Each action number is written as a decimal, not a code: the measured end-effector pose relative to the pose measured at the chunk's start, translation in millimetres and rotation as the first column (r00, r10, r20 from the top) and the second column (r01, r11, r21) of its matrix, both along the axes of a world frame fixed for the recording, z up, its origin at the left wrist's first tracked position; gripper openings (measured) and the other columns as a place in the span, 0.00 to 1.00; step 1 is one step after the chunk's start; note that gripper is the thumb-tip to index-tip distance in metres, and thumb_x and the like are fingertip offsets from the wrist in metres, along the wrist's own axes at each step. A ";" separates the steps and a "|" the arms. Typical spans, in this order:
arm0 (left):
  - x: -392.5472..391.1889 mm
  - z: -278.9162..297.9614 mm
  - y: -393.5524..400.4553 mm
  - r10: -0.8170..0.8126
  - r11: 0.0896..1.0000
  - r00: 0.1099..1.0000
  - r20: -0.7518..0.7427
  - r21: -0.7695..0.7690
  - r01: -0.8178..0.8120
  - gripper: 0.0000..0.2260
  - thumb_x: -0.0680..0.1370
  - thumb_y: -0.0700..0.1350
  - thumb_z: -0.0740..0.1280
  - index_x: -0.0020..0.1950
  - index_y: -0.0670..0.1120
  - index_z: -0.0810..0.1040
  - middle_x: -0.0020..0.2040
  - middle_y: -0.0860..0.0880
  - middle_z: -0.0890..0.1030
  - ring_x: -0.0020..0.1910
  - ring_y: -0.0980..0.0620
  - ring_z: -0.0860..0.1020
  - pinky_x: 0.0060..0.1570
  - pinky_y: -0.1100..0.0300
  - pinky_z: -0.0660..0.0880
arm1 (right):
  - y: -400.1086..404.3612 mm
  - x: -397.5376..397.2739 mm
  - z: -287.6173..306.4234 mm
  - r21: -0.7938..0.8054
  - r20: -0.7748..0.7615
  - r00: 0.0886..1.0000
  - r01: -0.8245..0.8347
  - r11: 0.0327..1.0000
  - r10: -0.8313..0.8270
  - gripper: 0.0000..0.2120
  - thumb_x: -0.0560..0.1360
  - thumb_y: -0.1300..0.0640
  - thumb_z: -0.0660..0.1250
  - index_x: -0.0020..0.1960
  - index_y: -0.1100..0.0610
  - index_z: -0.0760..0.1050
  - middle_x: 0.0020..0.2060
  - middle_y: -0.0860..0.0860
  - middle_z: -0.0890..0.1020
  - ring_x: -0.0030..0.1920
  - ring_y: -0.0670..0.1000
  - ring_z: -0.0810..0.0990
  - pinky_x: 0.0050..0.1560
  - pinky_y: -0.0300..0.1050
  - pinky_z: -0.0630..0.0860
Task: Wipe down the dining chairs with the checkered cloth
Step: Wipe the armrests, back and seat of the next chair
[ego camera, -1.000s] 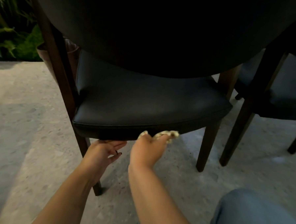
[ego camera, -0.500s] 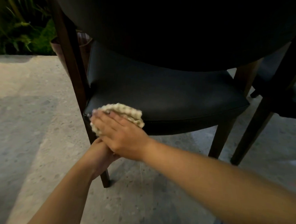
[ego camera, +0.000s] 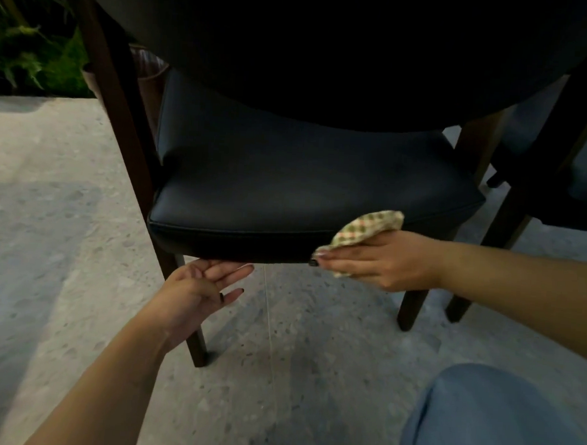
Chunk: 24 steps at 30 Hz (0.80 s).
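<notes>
Speckled terrazzo floor (ego camera: 48, 209); plants (ego camera: 25, 55) far left.

A pale speckled terrazzo floor (ego camera: 80, 245) is spreading out under everything, with a thin seam line running toward the near edge. Green leafy plants (ego camera: 25, 48) are growing in the far left corner, sitting in dim light. Just beside them a brown ribbed pot (ego camera: 147, 65) is standing, partly hidden. At the lower right a knee in light blue denim (ego camera: 499, 423) is filling the corner, hovering close over the floor.
</notes>
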<state>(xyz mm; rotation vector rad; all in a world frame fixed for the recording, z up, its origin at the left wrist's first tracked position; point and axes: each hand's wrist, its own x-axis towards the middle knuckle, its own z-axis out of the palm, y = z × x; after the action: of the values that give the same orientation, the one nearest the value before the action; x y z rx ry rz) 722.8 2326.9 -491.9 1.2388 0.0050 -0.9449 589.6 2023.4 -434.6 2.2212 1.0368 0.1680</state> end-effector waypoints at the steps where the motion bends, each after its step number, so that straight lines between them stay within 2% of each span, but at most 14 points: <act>1: -0.2 0.6 -0.7 0.007 1.000 1.000 0.001 0.002 -0.007 0.29 0.72 0.21 0.50 0.67 0.42 0.73 0.61 0.45 0.82 0.61 0.47 0.80 0.61 0.46 0.72 | -9.8 -8.7 2.3 0.051 -0.034 0.999 0.036 0.998 -0.034 0.20 0.74 0.62 0.68 0.66 0.64 0.73 0.73 0.57 0.65 0.74 0.57 0.62 0.70 0.56 0.66; 3: -1.5 2.7 -4.7 0.031 0.999 0.999 0.015 0.015 -0.031 0.28 0.73 0.21 0.52 0.65 0.42 0.74 0.59 0.45 0.83 0.61 0.48 0.80 0.59 0.48 0.73 | -26.1 -25.7 4.4 0.239 -0.093 0.983 0.176 0.955 -0.157 0.22 0.75 0.66 0.67 0.68 0.63 0.70 0.72 0.59 0.67 0.73 0.58 0.63 0.69 0.56 0.66; 4: -2.4 4.5 -7.6 0.042 0.999 0.999 0.026 0.024 -0.043 0.27 0.72 0.22 0.52 0.65 0.42 0.75 0.58 0.45 0.83 0.59 0.48 0.81 0.58 0.49 0.74 | -31.9 -34.4 5.5 0.375 -0.111 0.955 0.297 0.878 -0.276 0.24 0.75 0.67 0.66 0.70 0.60 0.68 0.71 0.59 0.68 0.73 0.58 0.64 0.70 0.57 0.66; 6: -3.7 7.3 -13.3 0.070 0.997 0.997 0.041 0.041 -0.071 0.26 0.72 0.22 0.53 0.63 0.42 0.76 0.57 0.44 0.84 0.57 0.49 0.82 0.55 0.51 0.75 | -42.4 -48.0 12.1 0.643 -0.106 0.841 0.466 0.608 -0.531 0.26 0.76 0.68 0.60 0.72 0.52 0.66 0.71 0.56 0.68 0.73 0.53 0.63 0.73 0.54 0.61; 8: -5.2 8.9 -17.6 0.093 0.994 0.995 0.047 0.059 -0.096 0.26 0.73 0.22 0.53 0.62 0.42 0.77 0.55 0.44 0.84 0.55 0.50 0.83 0.54 0.52 0.75 | -58.2 -53.7 20.5 0.852 -0.050 0.681 0.411 0.324 -0.731 0.27 0.76 0.65 0.55 0.74 0.53 0.62 0.74 0.52 0.62 0.76 0.46 0.55 0.76 0.43 0.51; 10: -5.4 9.4 -19.3 0.101 0.993 0.994 0.046 0.065 -0.104 0.25 0.73 0.22 0.53 0.61 0.42 0.76 0.55 0.44 0.85 0.54 0.50 0.83 0.53 0.52 0.75 | -76.2 -49.5 29.3 0.957 -0.140 0.509 0.289 0.015 -0.849 0.27 0.77 0.65 0.56 0.76 0.54 0.60 0.75 0.51 0.60 0.75 0.44 0.54 0.73 0.38 0.51; 11: -5.4 9.4 -19.4 0.102 0.992 0.994 0.045 0.067 -0.105 0.25 0.73 0.22 0.53 0.61 0.42 0.76 0.54 0.45 0.85 0.54 0.50 0.83 0.53 0.52 0.75 | -86.2 -44.3 31.6 0.963 -0.214 0.455 0.247 -0.108 -0.864 0.26 0.78 0.65 0.56 0.75 0.55 0.61 0.75 0.52 0.60 0.74 0.46 0.56 0.72 0.39 0.52; 12: -5.7 9.9 -19.4 0.104 0.992 0.994 0.047 0.070 -0.107 0.25 0.73 0.22 0.53 0.61 0.42 0.76 0.54 0.44 0.85 0.54 0.50 0.83 0.52 0.52 0.76 | -94.1 -37.5 32.3 0.950 -0.283 0.420 0.246 -0.192 -0.862 0.24 0.79 0.64 0.57 0.75 0.56 0.61 0.76 0.53 0.59 0.74 0.49 0.57 0.71 0.39 0.53; 14: -6.8 10.6 -19.0 0.110 0.991 0.993 0.050 0.075 -0.114 0.24 0.73 0.22 0.53 0.60 0.42 0.76 0.54 0.44 0.85 0.53 0.49 0.84 0.53 0.51 0.76 | -102.0 -25.8 24.9 0.917 -0.348 0.375 0.329 -0.227 -0.859 0.24 0.80 0.61 0.60 0.75 0.58 0.61 0.77 0.52 0.54 0.75 0.51 0.55 0.70 0.39 0.52; 16: -7.9 10.4 -18.8 0.109 0.991 0.993 0.046 0.076 -0.112 0.25 0.73 0.21 0.54 0.60 0.43 0.76 0.53 0.45 0.85 0.54 0.48 0.83 0.53 0.50 0.76 | -101.4 -20.8 10.8 0.905 -0.335 0.364 0.382 -0.189 -0.869 0.25 0.80 0.58 0.60 0.75 0.57 0.61 0.78 0.51 0.50 0.76 0.50 0.51 0.72 0.42 0.51; 17: -8.7 10.1 -18.6 0.106 0.991 0.993 0.044 0.074 -0.109 0.25 0.73 0.21 0.53 0.60 0.43 0.76 0.53 0.45 0.85 0.54 0.48 0.84 0.53 0.50 0.76 | -99.4 -21.0 3.6 0.911 -0.313 0.364 0.378 -0.169 -0.877 0.24 0.80 0.57 0.59 0.75 0.55 0.61 0.78 0.51 0.51 0.77 0.50 0.51 0.73 0.44 0.51; 19: -7.6 9.6 -18.7 0.107 0.992 0.993 0.044 0.069 -0.109 0.26 0.73 0.21 0.53 0.60 0.44 0.76 0.53 0.45 0.85 0.52 0.48 0.84 0.52 0.51 0.76 | -95.6 -19.8 -5.2 0.930 -0.270 0.357 0.337 -0.146 -0.894 0.21 0.81 0.56 0.56 0.74 0.52 0.64 0.77 0.52 0.57 0.76 0.50 0.53 0.73 0.45 0.52; 21: -4.3 7.8 -19.2 0.110 0.991 0.994 0.027 0.077 -0.112 0.26 0.73 0.21 0.54 0.60 0.45 0.75 0.52 0.46 0.85 0.52 0.48 0.84 0.51 0.51 0.76 | -95.9 -17.8 -7.0 0.931 -0.255 0.300 0.331 -0.150 -0.919 0.20 0.82 0.55 0.54 0.72 0.53 0.66 0.74 0.56 0.63 0.73 0.55 0.60 0.71 0.47 0.57; 24: -1.2 4.8 -20.2 0.115 0.991 0.993 0.016 0.069 -0.116 0.26 0.72 0.22 0.55 0.61 0.46 0.75 0.52 0.46 0.85 0.52 0.48 0.84 0.52 0.50 0.76 | -99.1 -15.2 -5.8 0.922 -0.213 0.240 0.371 -0.114 -0.947 0.16 0.81 0.57 0.54 0.64 0.60 0.72 0.65 0.63 0.73 0.63 0.60 0.73 0.59 0.48 0.68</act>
<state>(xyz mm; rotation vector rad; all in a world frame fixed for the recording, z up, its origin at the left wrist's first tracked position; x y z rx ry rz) 721.6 2306.7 -487.1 1.2941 0.1006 -0.8426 574.4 1924.3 -440.5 2.9259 -1.1763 0.9902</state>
